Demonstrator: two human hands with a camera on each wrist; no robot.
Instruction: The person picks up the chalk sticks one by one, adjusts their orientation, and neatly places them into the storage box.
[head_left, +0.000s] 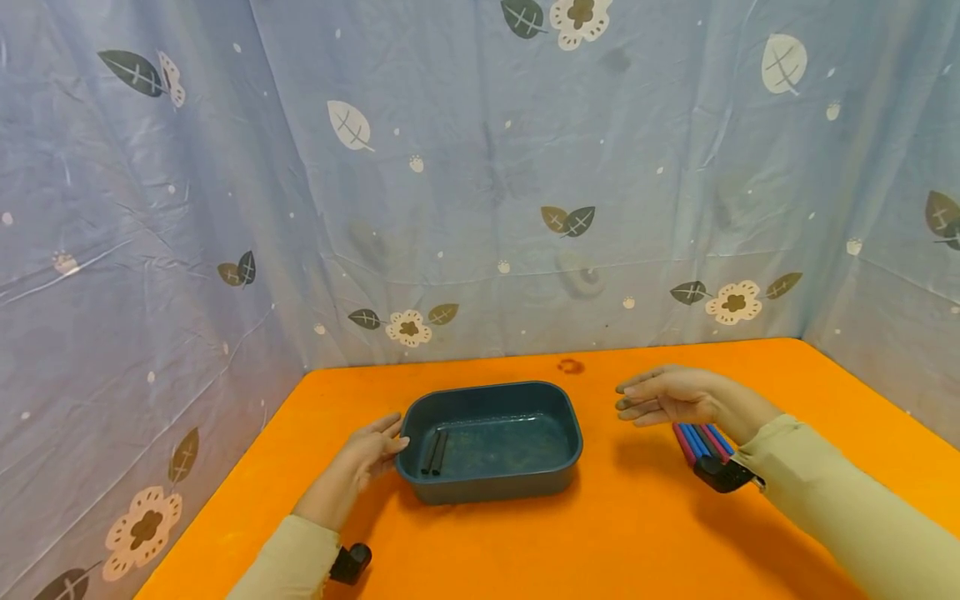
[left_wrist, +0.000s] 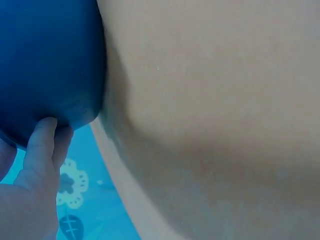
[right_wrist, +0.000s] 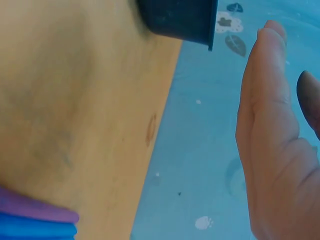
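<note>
A dark blue-grey rectangular basin (head_left: 491, 486) with rounded corners stands on the orange tabletop. Two slim black sticks (head_left: 433, 454) lie side by side in its left end. At that end is my left hand (head_left: 360, 454), its straight fingers (left_wrist: 42, 142) against the outer wall and the thumb at the rim. My right hand (head_left: 671, 396) is raised to the right of the basin, fingers extended and holding nothing. Below its wrist, a row of several pink, blue and dark sticks (head_left: 701, 440) lies on the table, partly covered by the forearm.
A light blue curtain (head_left: 480, 192) printed with leaves and flowers encloses the table's back and sides. A brownish ring mark (head_left: 571, 367) shows near the back edge of the orange table (head_left: 517, 550). Each wrist carries a black camera mount (head_left: 723, 475).
</note>
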